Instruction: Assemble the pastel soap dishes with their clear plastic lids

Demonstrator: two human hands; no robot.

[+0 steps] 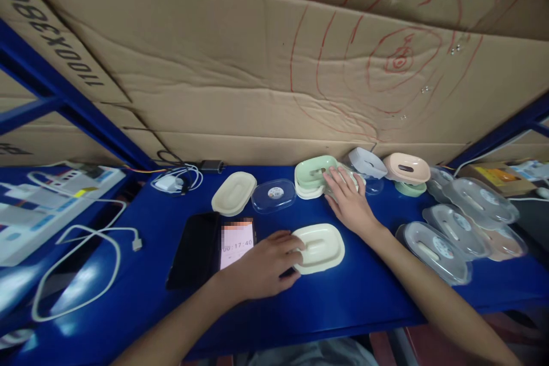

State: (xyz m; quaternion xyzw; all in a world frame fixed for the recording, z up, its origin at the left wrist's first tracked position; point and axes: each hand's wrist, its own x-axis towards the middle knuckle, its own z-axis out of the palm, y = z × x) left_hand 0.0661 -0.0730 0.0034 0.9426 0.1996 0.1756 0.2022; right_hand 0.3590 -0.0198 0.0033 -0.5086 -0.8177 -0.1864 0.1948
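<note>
My left hand rests on the blue shelf, its curled fingers touching the left edge of a cream soap-dish tray. My right hand reaches further back, fingers stretched flat over a clear plastic lid next to a green tray stacked on a white one. A cream oval base and a clear lid with a round label lie to the left of them.
A phone showing a timer lies beside a black phone. Assembled clear-lidded dishes crowd the right side, with a peach tray behind. White cables, a charger and a cardboard wall surround the area.
</note>
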